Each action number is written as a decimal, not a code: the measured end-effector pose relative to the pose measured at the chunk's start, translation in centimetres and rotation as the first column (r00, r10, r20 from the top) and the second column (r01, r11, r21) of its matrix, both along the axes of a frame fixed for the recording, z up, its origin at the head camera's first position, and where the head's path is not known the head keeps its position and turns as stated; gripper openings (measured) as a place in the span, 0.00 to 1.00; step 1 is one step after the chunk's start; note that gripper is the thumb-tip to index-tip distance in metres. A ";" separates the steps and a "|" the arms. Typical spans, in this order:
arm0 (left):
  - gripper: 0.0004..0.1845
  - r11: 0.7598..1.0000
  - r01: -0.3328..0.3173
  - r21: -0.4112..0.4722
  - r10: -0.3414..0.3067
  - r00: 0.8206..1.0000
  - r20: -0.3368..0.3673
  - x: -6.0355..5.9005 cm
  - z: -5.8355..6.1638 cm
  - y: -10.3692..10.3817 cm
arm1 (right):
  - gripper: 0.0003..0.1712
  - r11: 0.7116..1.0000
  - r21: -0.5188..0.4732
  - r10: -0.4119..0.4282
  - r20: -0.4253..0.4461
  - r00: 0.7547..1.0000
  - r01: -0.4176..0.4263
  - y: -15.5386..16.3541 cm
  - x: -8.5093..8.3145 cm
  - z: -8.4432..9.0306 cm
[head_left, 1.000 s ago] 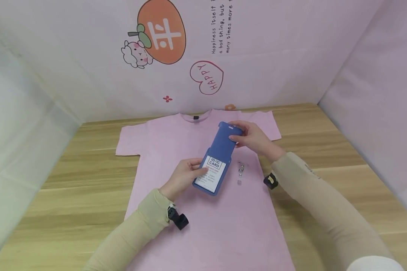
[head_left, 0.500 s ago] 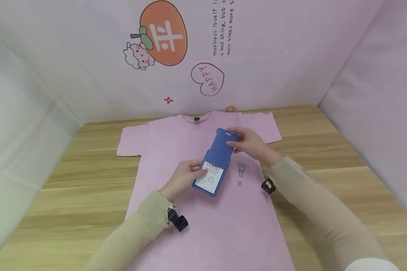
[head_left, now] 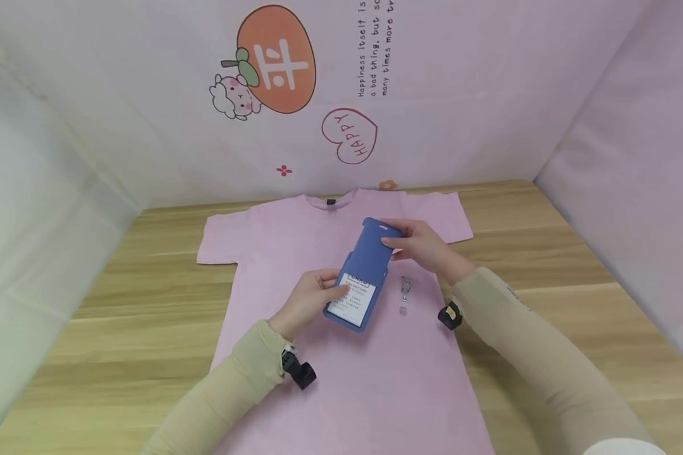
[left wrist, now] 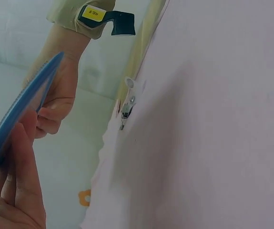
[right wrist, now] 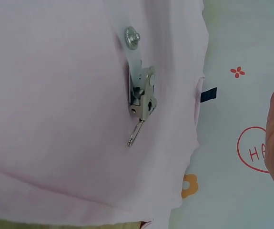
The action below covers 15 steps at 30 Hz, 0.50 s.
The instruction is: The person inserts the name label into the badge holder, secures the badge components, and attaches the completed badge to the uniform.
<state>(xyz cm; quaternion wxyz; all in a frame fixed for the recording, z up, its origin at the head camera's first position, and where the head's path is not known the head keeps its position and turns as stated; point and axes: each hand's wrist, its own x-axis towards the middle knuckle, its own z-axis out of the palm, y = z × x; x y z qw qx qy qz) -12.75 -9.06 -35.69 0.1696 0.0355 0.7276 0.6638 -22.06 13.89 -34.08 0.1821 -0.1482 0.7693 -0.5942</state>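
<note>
While both sleeved arms reach in over the pink T-shirt (head_left: 341, 379) spread flat on the wooden table (head_left: 546, 253), the left hand (head_left: 306, 301) grips the lower end of a blue card holder (head_left: 365, 273), fingers curled round its edge and thumb by the white ID card (head_left: 353, 297) in its window; just right of the holder a small metal clip (head_left: 405, 287) lies on the shirt, touching neither hand; farther on, the right hand (head_left: 424, 243) pinches the holder's top end, held above the shirt's chest; beyond stands a pink wall (head_left: 461, 95) with an orange sticker (head_left: 276, 60).
</note>
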 end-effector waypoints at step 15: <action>0.20 1.000 -0.001 -0.020 0.001 1.000 0.000 -0.2 -0.1 -0.1 | 0.30 0.999 0.037 0.025 0.006 1.000 -0.025 -0.4 0.6 -0.2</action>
